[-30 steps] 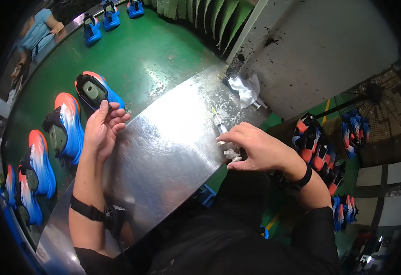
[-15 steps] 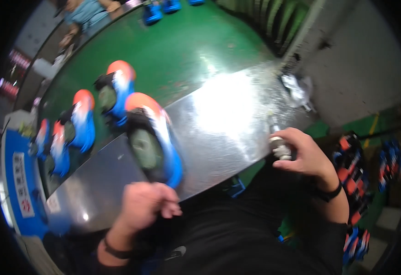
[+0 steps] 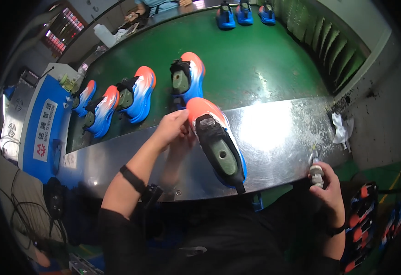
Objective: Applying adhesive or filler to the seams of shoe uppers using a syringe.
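Shoe point(image 3: 205, 110) in coral, white and blue lies slantwise over the metal tabletop point(image 3: 273, 172), its toe pointing away and slightly left, its heel tab over the near edge; whether the sole rests on the metal or is raised a little, I cannot tell. A green insert point(image 3: 228, 161) with a round hole fills its black opening. The left grip point(image 3: 175, 128) is closed on the left side of the toe, thumb and fingers together there. Well apart to the right, the right grip point(image 3: 331, 185) is curled around a pale, lumpy tool point(image 3: 316, 174), whose narrow tip points away over the metal. A crumpled white cloth point(image 3: 341, 129) lies beyond that tip, by the grey wall. Across the green belt point(image 3: 251, 59), one similar shoe point(image 3: 196, 78) stands just beyond the held one's toe, and three more shoes point(image 3: 138, 103) stand in a loose row to its left. At the far side are three blue shoes point(image 3: 244, 14), near a green strip curtain point(image 3: 319, 41). A co-worker's light blue top point(image 3: 163, 5) shows at the upper edge, beyond a white bottle point(image 3: 104, 35)
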